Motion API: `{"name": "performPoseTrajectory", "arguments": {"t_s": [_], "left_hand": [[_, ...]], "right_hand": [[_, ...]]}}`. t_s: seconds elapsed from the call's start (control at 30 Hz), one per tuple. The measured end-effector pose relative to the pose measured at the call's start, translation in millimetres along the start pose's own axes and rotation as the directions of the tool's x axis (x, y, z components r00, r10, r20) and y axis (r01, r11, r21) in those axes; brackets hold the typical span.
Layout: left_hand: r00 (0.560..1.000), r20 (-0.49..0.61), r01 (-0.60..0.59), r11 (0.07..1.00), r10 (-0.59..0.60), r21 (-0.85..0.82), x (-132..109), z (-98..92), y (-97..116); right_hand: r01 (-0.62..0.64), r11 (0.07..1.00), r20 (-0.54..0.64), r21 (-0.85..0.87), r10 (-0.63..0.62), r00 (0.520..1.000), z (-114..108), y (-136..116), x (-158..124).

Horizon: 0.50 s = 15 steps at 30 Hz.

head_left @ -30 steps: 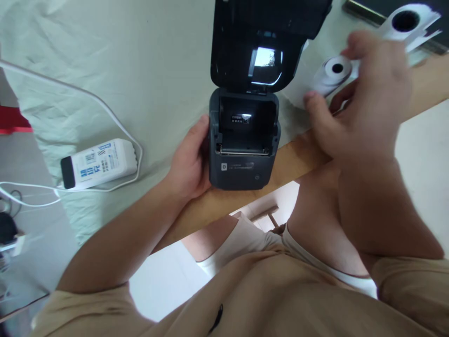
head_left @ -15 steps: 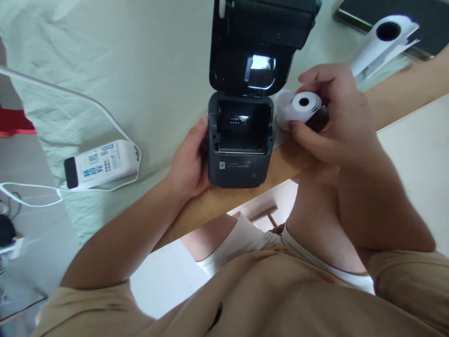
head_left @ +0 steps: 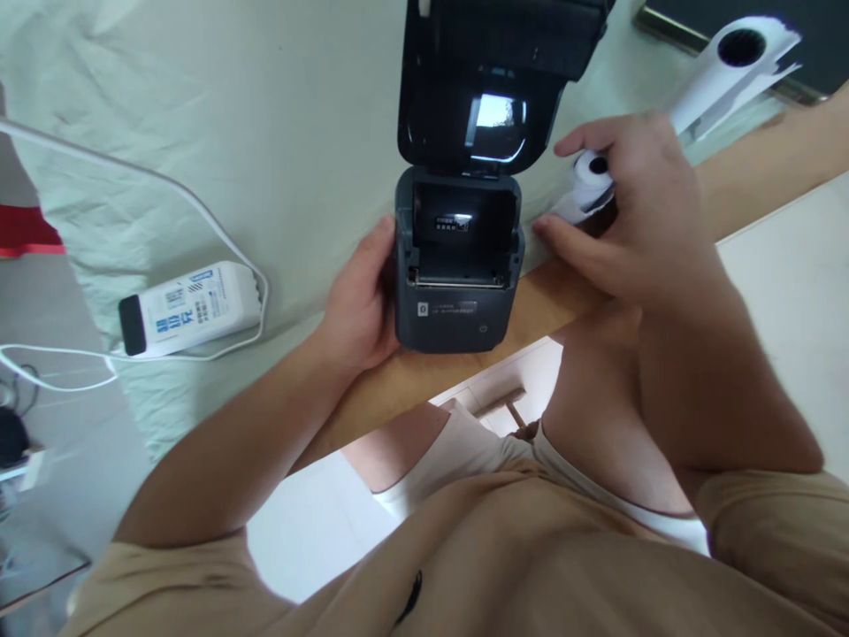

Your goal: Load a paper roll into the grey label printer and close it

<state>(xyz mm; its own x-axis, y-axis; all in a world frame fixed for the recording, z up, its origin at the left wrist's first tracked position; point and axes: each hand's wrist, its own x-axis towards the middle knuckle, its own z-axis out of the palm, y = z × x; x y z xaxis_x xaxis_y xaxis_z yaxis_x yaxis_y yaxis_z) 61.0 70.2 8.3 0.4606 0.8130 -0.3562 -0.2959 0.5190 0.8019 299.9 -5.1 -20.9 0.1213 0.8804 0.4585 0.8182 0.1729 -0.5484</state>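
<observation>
A dark label printer [head_left: 457, 310] stands at the table edge with its lid [head_left: 478, 97] raised and its paper bay bare. My left hand [head_left: 362, 305] grips the printer's left side, thumb along the casing. Right of the printer, my right hand [head_left: 640, 203] is curled round a small white paper roll [head_left: 590, 177]. Its index finger and thumb are spread on either side of the roll, while the other fingers are hidden. The roll tilts towards the palm, and its loose paper end trails near the thumb.
A larger white paper roll [head_left: 720, 80] lies behind my right hand, beside a dark flat object [head_left: 796, 35]. At left, a white box-shaped device [head_left: 199, 310] with printed labels has a white cable [head_left: 165, 188] around it. A pale green cloth [head_left: 298, 115] covers the wooden table [head_left: 371, 402].
The small paper roll has tilted and shifted up and right, closer to my right palm. My right thumb has come away from the roll's top edge. My left hand keeps hold of the printer.
</observation>
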Motion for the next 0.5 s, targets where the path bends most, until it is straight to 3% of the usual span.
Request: {"name": "performPoseTrajectory", "arguments": {"t_s": [0.1, 0.2, 0.27, 0.33, 0.4, 0.5], "left_hand": [[1.0, -0.005, 0.024, 1.0, -0.024, 0.007, 0, 0.7, 1], [0.999, -0.024, 0.032, 0.999, -0.032, 0.021, 0, 1.9, 1], [1.0, -0.003, 0.023, 0.999, -0.023, 0.024, 0, 1.8, 1], [0.999, 0.031, 0.019, 1.0, -0.02, 0.019, 0, 1.2, 0], [0.998, 0.056, 0.007, 1.0, -0.007, 0.0, 0, 0.7, 0], [0.998, 0.062, -0.006, 1.0, 0.007, -0.012, -1, 0.3, -1]], "right_hand": [[-0.118, 0.993, -0.057, -0.027, 0.116, 0.992, 4, 0, 0], [-0.185, 0.974, -0.161, 0.13, 0.205, 0.966, 4, -6, 1], [-0.108, 0.938, -0.265, 0.33, 0.202, 0.943, 1, -15, 5], [0.004, 0.839, -0.319, 0.544, 0.203, 0.926, -5, -30, 8], [-0.015, 0.748, -0.239, 0.664, 0.23, 0.943, -11, -48, 11], [-0.16, 0.812, -0.035, 0.561, 0.217, 0.976, -21, -71, 9]]}}
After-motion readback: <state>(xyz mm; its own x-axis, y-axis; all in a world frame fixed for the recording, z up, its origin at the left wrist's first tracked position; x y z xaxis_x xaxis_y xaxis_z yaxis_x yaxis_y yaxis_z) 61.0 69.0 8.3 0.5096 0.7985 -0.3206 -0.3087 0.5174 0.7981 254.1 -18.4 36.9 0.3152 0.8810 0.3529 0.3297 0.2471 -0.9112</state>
